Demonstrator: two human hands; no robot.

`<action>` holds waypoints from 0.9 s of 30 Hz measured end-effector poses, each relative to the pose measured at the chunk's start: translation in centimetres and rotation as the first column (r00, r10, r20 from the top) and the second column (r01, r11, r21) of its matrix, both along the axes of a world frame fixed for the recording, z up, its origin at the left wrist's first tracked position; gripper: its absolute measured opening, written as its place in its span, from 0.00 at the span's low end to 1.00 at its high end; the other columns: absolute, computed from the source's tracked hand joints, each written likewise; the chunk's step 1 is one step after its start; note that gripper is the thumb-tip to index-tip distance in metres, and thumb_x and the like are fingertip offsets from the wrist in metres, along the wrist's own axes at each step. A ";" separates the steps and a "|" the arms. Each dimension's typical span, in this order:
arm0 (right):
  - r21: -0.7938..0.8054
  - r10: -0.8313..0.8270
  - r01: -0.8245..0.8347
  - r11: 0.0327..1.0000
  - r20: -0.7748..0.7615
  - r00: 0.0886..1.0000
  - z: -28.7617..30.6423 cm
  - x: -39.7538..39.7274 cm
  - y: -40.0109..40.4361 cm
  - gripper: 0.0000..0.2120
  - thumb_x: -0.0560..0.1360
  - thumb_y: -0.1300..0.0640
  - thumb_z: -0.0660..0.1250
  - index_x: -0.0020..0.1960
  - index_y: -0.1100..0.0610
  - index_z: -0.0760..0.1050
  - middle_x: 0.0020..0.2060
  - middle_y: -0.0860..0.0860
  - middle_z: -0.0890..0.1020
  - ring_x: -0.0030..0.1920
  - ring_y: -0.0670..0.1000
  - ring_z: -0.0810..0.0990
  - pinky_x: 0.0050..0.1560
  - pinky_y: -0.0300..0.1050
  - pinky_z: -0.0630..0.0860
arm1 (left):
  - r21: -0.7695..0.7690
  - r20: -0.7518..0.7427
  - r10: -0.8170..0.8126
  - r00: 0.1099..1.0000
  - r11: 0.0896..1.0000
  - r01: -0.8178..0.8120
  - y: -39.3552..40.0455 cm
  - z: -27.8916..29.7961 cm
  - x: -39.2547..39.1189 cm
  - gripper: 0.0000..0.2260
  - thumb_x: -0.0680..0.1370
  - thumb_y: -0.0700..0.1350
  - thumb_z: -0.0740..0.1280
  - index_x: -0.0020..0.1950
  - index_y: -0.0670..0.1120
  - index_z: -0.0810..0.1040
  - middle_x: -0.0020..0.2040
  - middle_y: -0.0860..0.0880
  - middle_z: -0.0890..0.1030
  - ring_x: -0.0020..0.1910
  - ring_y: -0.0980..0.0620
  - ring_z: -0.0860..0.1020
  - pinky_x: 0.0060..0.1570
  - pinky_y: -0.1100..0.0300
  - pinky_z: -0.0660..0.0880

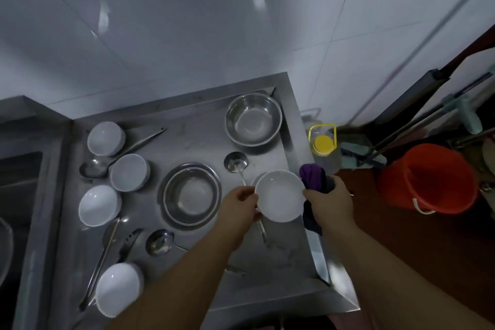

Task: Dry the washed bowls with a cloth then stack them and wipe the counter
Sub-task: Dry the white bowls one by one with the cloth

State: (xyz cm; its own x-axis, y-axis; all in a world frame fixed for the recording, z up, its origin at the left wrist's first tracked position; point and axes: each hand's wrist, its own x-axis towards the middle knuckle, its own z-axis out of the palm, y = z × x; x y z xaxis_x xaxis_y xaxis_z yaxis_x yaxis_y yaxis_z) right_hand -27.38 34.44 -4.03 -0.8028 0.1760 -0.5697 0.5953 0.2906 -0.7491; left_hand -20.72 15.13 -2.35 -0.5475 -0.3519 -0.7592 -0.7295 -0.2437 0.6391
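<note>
Left fingers (247, 197) gripping upright white bowl (280, 195), right hand (330, 202) clutching purple cloth (312, 177)

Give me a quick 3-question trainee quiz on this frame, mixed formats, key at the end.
1. True or false: the left hand holds the rim of the white bowl.
2. Multiple choice: what does the right hand grip? A) a ladle B) the purple cloth C) the orange bucket
3. Fill in: besides the held bowl, ___ white bowls sit along the left side of the steel counter.

Key:
1. True
2. B
3. Four
</note>
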 end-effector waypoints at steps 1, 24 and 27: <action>0.006 0.013 -0.013 1.000 0.009 1.000 -0.4 -0.3 -0.3 0.19 0.72 0.62 0.77 0.57 0.49 0.75 0.44 0.44 0.80 0.44 0.53 0.79 0.43 0.49 0.72 | -0.021 0.008 -0.004 1.000 1.000 0.004 0.0 -0.4 -0.2 0.10 0.82 0.40 0.69 0.63 0.46 0.81 0.57 0.45 0.85 0.55 0.44 0.85 0.53 0.49 0.86; 0.031 0.135 -0.132 0.991 -0.116 0.984 -3.0 0.9 -1.8 0.18 0.75 0.60 0.76 0.58 0.45 0.74 0.46 0.43 0.80 0.40 0.37 0.79 0.32 0.30 0.70 | -0.260 -0.028 -0.018 0.999 0.966 0.010 -0.1 -4.3 0.1 0.10 0.76 0.55 0.67 0.44 0.72 0.83 0.45 0.63 0.86 0.52 0.53 0.84 0.58 0.45 0.83; 0.074 0.167 -0.158 0.985 -0.144 0.975 -2.7 1.1 -1.0 0.18 0.75 0.55 0.78 0.58 0.43 0.73 0.46 0.40 0.80 0.44 0.39 0.78 0.39 0.38 0.72 | -0.289 -0.030 -0.058 0.998 0.956 0.047 -0.7 -3.4 0.5 0.10 0.80 0.50 0.68 0.60 0.60 0.83 0.51 0.62 0.82 0.54 0.53 0.82 0.61 0.43 0.82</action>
State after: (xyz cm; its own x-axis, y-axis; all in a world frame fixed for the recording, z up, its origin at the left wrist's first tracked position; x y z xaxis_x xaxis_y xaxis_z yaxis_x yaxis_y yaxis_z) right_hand -26.30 33.42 -6.78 -0.8986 0.0675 -0.4335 0.4194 0.4224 -0.8036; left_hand -20.17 14.47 -5.78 -0.5975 -0.5228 -0.6080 -0.7101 -0.0072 0.7040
